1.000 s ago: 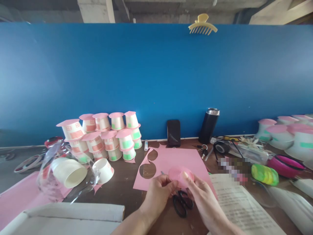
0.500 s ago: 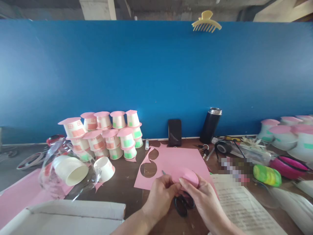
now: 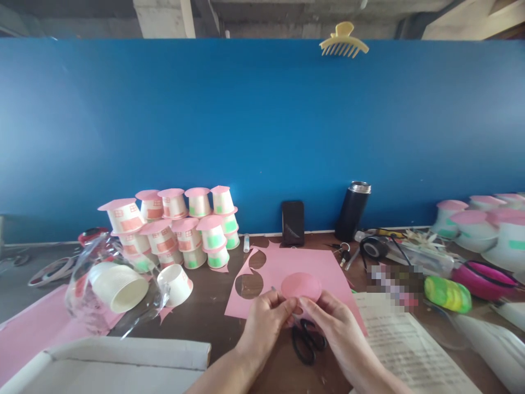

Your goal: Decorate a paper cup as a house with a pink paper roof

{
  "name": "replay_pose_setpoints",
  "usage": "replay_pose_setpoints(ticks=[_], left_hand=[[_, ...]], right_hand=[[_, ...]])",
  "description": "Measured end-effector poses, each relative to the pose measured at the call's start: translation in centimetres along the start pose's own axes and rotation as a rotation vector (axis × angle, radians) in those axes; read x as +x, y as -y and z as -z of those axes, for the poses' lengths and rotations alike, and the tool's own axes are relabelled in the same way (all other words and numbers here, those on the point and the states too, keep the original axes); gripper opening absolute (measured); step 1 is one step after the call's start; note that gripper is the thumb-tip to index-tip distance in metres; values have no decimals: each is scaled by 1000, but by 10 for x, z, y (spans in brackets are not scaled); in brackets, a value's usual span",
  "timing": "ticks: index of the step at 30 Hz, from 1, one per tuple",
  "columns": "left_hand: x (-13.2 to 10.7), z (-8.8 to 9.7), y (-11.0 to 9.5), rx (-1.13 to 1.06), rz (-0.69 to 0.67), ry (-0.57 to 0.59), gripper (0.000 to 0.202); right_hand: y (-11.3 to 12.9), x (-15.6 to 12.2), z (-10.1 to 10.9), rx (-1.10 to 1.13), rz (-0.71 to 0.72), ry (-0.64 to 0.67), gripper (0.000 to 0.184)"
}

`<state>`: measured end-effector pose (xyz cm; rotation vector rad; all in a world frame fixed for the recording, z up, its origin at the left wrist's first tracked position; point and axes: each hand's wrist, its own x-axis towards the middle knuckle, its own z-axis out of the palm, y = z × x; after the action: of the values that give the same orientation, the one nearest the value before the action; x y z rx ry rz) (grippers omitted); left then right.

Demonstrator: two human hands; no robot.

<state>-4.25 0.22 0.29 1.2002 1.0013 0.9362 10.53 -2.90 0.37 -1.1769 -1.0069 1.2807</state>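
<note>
lower centre of frame | our left hand [image 3: 266,324] and right hand [image 3: 333,328], fingers pinched on the disc's [image 3: 301,285] lower edge | we hold it over the sheet [image 3: 283,261] | scissors [image 3: 307,342] on surface under our hands

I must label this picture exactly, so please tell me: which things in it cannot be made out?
All in the head view:
Scissors: blades hidden under the left hand and right hand.
Disc: lower edge covered by both hands.
Patch beside the sheet: pixelated, unreadable.
Sheet: print too small, cut by the bottom edge.
Box: cut by the bottom edge.
</note>
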Motion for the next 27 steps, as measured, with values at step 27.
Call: replay_pose_setpoints(ticks=[27], left_hand=[[-1, -4, 11, 81, -2, 122, 34]], right_hand=[[21, -5, 15, 835, -156, 306, 35]])
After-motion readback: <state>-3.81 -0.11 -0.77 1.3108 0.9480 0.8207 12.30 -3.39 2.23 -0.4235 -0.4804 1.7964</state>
